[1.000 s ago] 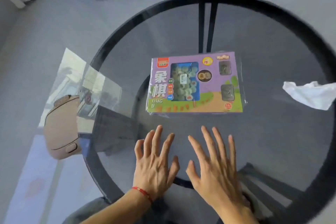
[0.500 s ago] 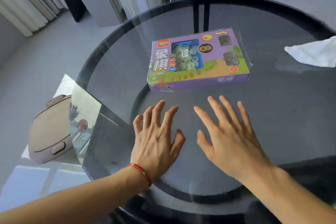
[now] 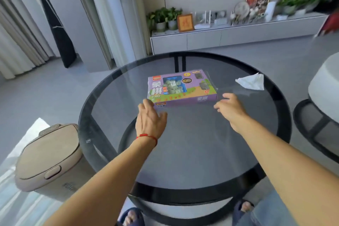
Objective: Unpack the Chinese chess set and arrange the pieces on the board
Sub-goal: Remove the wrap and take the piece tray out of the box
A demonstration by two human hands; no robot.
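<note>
purple chess box (image 3: 181, 88), still sealed in clear wrap, flat on glass table (image 3: 201, 152) past centre; long axis left to right, printed face up, title at left end. left hand (image 3: 149, 118) and right hand (image 3: 229, 107), spread flat a second ago (fingers now loosely extended, gripping nothing), advanced to near corners: unpacking not begun.
</note>
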